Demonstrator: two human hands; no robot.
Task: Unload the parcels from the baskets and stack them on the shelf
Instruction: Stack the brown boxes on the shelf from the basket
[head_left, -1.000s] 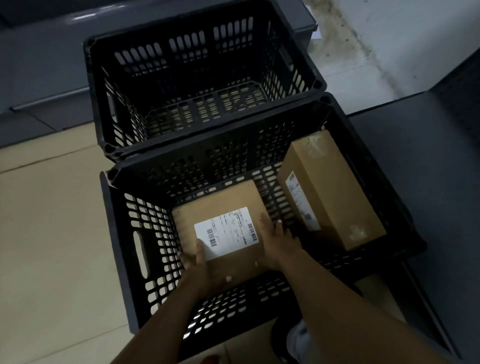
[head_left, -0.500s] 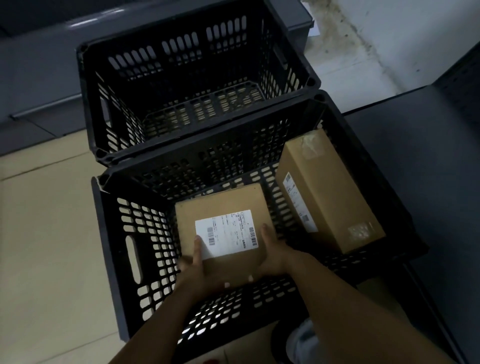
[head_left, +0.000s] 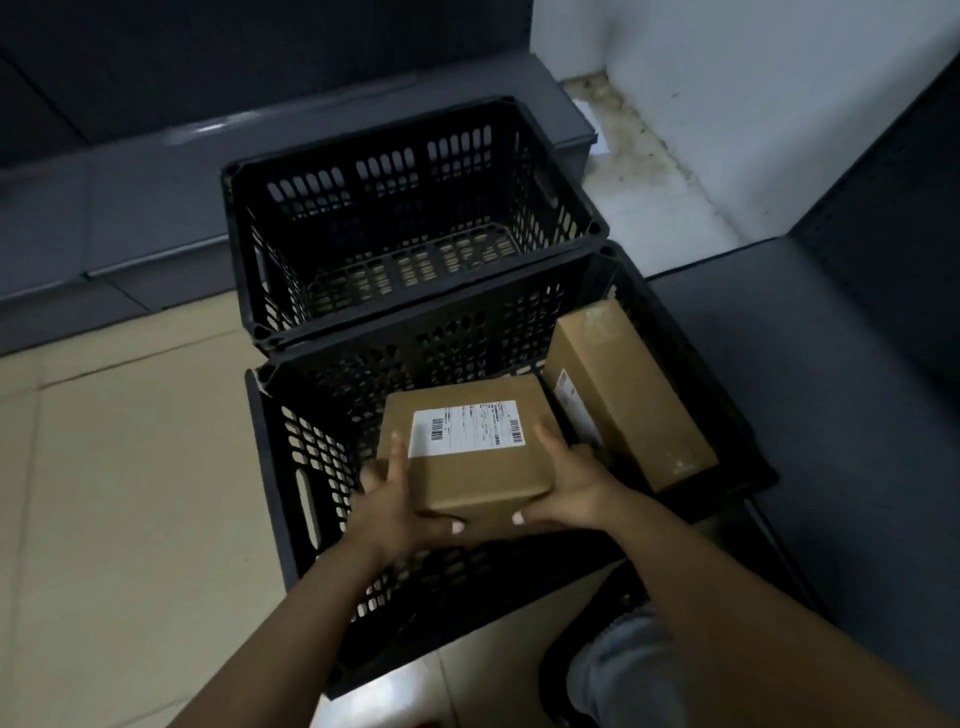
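Observation:
A square brown parcel (head_left: 470, 467) with a white shipping label is lifted above the floor of the near black basket (head_left: 291, 467). My left hand (head_left: 400, 506) grips its left side and near edge. My right hand (head_left: 576, 488) grips its right side, thumb on the near face. A longer brown parcel (head_left: 634, 395) lies tilted against the right wall of the same basket. The far black basket (head_left: 249, 249) holds nothing.
Both baskets stand on a beige tiled floor (head_left: 130, 493). A low grey shelf base (head_left: 119, 223) runs along the back left. A grey shelf surface (head_left: 831, 415) lies to the right, and a white wall (head_left: 727, 78) at the back right.
Both hands have raised the square parcel off the basket floor, toward me. The view has tilted upward, showing more of the wall and the back shelf.

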